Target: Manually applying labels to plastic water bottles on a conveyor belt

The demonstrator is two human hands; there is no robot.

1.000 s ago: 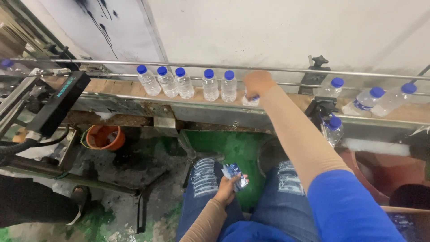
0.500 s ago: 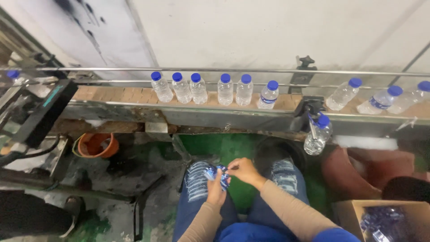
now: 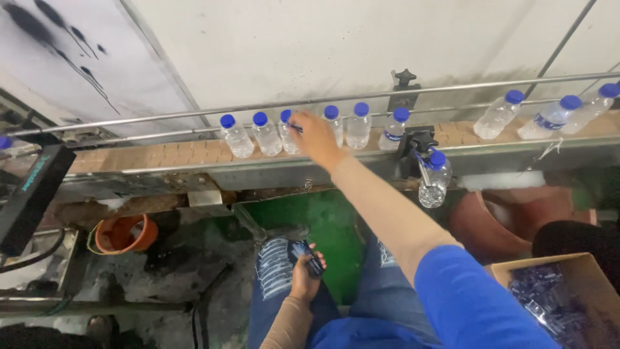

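My right hand reaches out over the conveyor and pinches a small blue label at the top of one clear bottle in a row of blue-capped bottles. My left hand rests over my lap and grips a stack of blue labels. Three more bottles lean on the belt at the right. A single bottle stands in a black holder in front of the conveyor.
A cardboard box with several blue labels sits at the lower right. An orange bucket lies on the wet floor at the left, beside a black device. A reddish bin stands under the conveyor. Metal guide rails run along the belt.
My right hand left the label stack at my lap and stretched up to the bottle row with a label. The view has tilted, and the left hand stays low.
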